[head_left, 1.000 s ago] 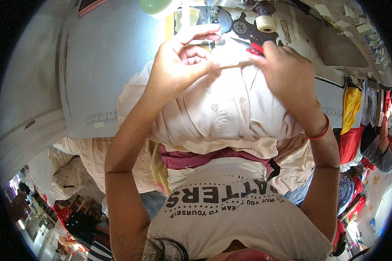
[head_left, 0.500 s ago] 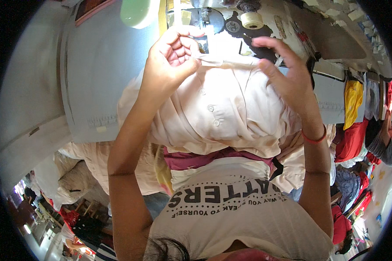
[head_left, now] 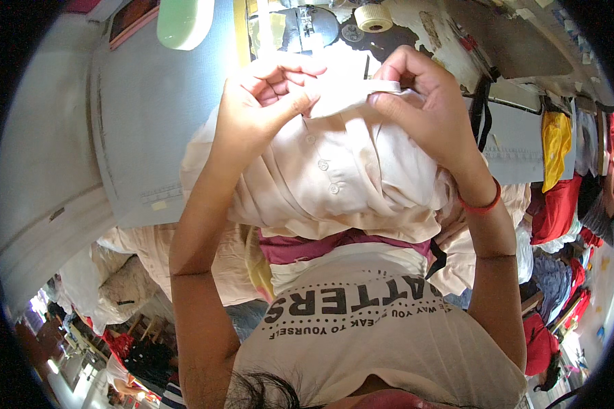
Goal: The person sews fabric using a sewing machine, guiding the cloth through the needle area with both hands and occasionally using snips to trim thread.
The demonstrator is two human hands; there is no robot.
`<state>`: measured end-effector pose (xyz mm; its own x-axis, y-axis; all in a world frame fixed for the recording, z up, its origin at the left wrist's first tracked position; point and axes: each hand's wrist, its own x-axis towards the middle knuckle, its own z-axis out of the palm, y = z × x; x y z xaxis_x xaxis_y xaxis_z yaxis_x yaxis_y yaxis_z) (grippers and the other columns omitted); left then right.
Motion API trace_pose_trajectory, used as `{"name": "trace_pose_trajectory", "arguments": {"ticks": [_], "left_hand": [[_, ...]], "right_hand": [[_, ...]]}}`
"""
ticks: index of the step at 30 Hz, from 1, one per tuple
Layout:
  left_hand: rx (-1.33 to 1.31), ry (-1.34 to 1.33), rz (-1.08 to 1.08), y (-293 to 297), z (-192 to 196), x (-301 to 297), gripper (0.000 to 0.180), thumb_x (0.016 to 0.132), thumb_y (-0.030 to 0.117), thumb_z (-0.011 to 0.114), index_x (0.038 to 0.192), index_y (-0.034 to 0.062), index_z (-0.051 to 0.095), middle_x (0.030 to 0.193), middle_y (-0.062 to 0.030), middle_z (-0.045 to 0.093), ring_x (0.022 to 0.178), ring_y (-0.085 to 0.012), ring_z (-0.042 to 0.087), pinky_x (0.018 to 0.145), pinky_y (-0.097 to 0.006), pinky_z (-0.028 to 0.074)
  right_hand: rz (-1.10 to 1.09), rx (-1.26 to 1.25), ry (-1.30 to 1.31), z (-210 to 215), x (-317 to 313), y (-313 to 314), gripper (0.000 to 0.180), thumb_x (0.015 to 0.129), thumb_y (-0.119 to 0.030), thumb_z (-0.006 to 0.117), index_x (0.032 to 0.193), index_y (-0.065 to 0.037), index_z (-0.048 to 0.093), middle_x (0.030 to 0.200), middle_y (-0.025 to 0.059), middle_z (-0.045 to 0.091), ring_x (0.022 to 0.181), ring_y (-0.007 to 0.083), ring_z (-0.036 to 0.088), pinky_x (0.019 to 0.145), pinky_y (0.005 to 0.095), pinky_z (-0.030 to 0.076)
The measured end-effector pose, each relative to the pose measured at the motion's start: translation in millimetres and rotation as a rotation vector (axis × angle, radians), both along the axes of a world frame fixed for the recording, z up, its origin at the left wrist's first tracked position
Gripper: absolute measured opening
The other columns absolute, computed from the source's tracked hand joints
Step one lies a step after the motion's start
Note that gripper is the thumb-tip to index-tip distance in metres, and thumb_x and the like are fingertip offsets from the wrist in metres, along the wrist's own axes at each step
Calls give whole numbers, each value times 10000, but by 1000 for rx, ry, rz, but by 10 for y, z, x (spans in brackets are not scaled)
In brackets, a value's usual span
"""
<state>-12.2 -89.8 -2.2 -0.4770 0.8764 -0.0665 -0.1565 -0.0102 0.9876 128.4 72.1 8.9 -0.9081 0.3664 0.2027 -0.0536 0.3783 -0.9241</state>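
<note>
A cream shirt (head_left: 286,180) with a row of buttons lies bunched across the front of the sewing table and hangs over its edge. My left hand (head_left: 266,95) pinches one end of a folded cream band of the shirt between thumb and fingers. At the band's other end, my right hand (head_left: 416,95) is closed on the folded edge, with a narrow strip standing out between thumb and forefinger. Bright lamplight washes out the cloth between the hands. Just beyond them is the sewing machine's needle area (head_left: 310,31).
A pale green rounded object (head_left: 185,24) stands at the far left, beside a dark, pink-edged flat item (head_left: 131,20). A cream knob (head_left: 373,18) sits beyond my right hand. Yellow cloth (head_left: 556,150) and red cloth (head_left: 554,215) hang at the right.
My right hand has come in from being spread open and closed on the band's right end. The band is raised and turned, and my left hand keeps its pinch.
</note>
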Motion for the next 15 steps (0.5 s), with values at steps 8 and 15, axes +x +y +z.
{"name": "trace_pose_trajectory", "arguments": {"ticks": [8, 15], "left_hand": [[200, 10, 145, -29, -88, -126, 354, 700, 17, 521, 1038, -83, 527, 882, -98, 569, 801, -126, 523, 761, -236, 397], [233, 24, 127, -85, -109, -166, 355, 689, 15, 514, 1021, -105, 550, 939, -151, 590, 854, -173, 545, 837, -275, 403]], "right_hand": [[137, -198, -156, 48, 44, 161, 132, 756, -149, 598, 824, -41, 561, 710, -44, 501, 673, 19, 435, 584, 182, 348], [184, -482, -177, 212, 71, 194, 161, 787, -93, 537, 898, 13, 584, 803, -13, 569, 752, 38, 502, 694, 194, 405]]}}
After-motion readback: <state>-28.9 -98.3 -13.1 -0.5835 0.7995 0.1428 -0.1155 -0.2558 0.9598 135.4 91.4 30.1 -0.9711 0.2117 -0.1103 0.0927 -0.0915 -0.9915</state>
